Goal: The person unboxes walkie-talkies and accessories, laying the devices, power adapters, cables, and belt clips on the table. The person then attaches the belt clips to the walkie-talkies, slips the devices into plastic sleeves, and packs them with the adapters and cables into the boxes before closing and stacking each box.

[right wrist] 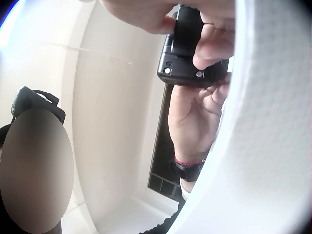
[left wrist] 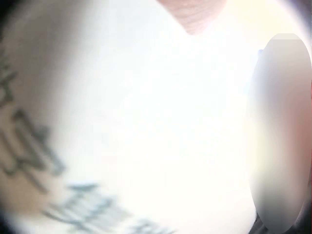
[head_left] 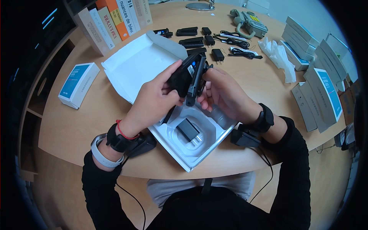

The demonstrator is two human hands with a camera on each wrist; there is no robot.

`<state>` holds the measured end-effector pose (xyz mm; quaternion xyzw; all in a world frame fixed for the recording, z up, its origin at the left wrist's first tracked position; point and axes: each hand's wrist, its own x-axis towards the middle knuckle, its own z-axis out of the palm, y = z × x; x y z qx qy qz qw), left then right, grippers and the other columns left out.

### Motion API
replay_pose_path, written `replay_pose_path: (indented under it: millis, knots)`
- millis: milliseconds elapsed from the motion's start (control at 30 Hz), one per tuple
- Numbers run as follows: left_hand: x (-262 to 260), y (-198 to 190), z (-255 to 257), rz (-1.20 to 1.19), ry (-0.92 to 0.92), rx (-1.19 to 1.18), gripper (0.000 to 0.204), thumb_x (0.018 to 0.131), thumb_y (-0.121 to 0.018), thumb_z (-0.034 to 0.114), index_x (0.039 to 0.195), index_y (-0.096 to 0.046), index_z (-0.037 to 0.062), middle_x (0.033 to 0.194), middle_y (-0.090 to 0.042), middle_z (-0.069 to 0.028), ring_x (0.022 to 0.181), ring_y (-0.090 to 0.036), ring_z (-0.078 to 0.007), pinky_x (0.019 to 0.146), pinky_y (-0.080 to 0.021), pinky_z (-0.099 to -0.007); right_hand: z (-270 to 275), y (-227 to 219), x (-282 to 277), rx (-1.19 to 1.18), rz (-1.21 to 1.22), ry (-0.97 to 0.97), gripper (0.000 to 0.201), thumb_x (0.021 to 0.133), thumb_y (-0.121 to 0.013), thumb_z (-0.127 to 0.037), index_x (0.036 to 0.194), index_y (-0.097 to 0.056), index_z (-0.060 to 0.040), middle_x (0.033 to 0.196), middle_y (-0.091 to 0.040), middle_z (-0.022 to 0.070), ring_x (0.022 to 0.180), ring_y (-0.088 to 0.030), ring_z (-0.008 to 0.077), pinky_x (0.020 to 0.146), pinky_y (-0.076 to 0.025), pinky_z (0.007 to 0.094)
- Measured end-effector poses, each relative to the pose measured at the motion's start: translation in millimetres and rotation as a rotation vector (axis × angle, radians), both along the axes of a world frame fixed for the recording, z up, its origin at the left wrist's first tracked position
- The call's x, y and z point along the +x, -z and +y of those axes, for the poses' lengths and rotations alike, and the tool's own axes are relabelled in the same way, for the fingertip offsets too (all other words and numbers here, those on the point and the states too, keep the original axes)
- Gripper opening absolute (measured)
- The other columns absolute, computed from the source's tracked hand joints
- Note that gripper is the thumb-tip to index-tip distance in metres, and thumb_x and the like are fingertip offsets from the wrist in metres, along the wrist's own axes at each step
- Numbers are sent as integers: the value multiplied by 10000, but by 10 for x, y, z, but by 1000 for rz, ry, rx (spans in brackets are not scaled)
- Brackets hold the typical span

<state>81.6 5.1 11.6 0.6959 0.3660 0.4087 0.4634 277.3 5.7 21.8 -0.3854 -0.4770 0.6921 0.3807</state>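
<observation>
Above an open white box (head_left: pixel 172 151), both hands hold a black handheld device (head_left: pixel 195 80) that looks like a two-way radio. My left hand (head_left: pixel 151 99) grips it from the left side, where a small white label shows. On the other side, my right hand (head_left: pixel 226 92) pinches the black clip (right wrist: pixel 188 30) on its back between thumb and fingers. Two small metal dots show at the device's end in the right wrist view. Below, a black power adapter (head_left: pixel 187 129) with prongs lies in the box's moulded insert. The left wrist view is mostly washed-out white with blurred printing.
The box lid (head_left: pixel 140 63) leans back at left, near standing books (head_left: pixel 111 28). Several black devices (head_left: pixel 187 31), adapters (head_left: pixel 217 55) and coiled cables (head_left: pixel 243 53) lie behind. White-and-blue boxes (head_left: pixel 324 96) stand right, another (head_left: pixel 78 84) left. A corded telephone (head_left: pixel 251 25) sits at back.
</observation>
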Motion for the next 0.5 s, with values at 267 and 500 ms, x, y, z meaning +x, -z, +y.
replay_pose_path:
  millis: [267, 500]
  knots:
    - [-148, -110, 76, -339, 235, -479, 526, 859, -368, 22, 1380, -317, 69, 1025, -572, -143, 814, -625, -174, 718, -543, -279, -12, -108, 15, 83, 45, -50, 214, 903, -415, -263, 957, -439, -58, 659, -574, 73, 482, -544, 128, 449, -414, 233]
    - [-95, -160, 27, -380, 244, -543, 410, 901, -406, 103, 1306, -360, 71, 1014, -586, -142, 812, -638, -183, 722, -547, -292, -38, -65, -12, 78, 74, -104, 253, 872, -452, -206, 1058, -398, -42, 684, -585, 88, 505, -577, 136, 436, -461, 238]
